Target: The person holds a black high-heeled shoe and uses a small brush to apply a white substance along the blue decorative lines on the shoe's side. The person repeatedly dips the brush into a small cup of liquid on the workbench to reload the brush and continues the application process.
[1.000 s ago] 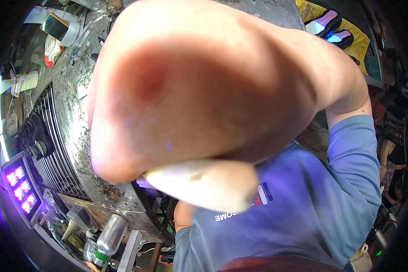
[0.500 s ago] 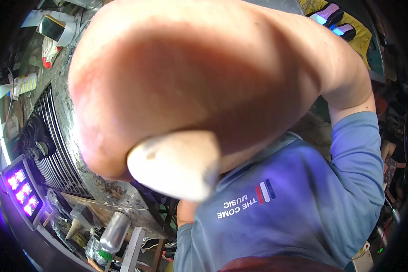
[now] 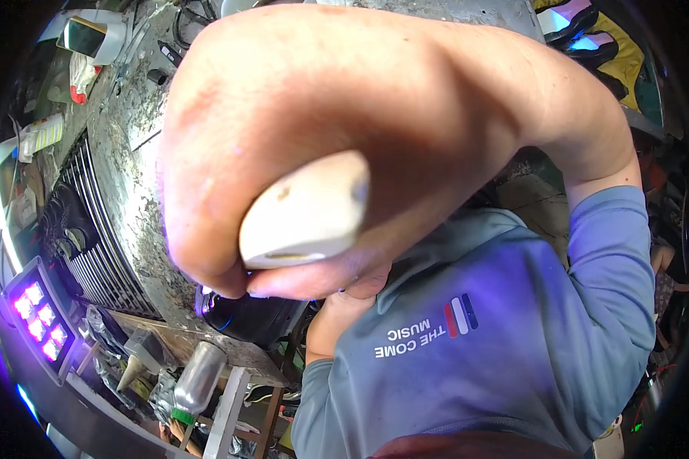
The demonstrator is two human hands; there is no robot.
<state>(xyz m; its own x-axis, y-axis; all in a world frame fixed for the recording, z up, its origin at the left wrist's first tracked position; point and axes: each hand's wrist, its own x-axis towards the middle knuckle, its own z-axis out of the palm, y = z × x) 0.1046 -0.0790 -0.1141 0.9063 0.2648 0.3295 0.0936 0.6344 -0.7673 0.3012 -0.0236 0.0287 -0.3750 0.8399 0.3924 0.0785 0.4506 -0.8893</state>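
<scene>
A hand (image 3: 337, 145) filled most of the view, very close to the lens, its fingers curled tight around a pale, smooth, rounded off-white object (image 3: 306, 210); which hand it was could not be told. Behind it lay a grimy grey metal worktop (image 3: 134, 199) with a ribbed grille (image 3: 92, 237) at its left edge. A clear glass jar (image 3: 199, 375) stood below; its contents were unclear. Little open room remained.
</scene>
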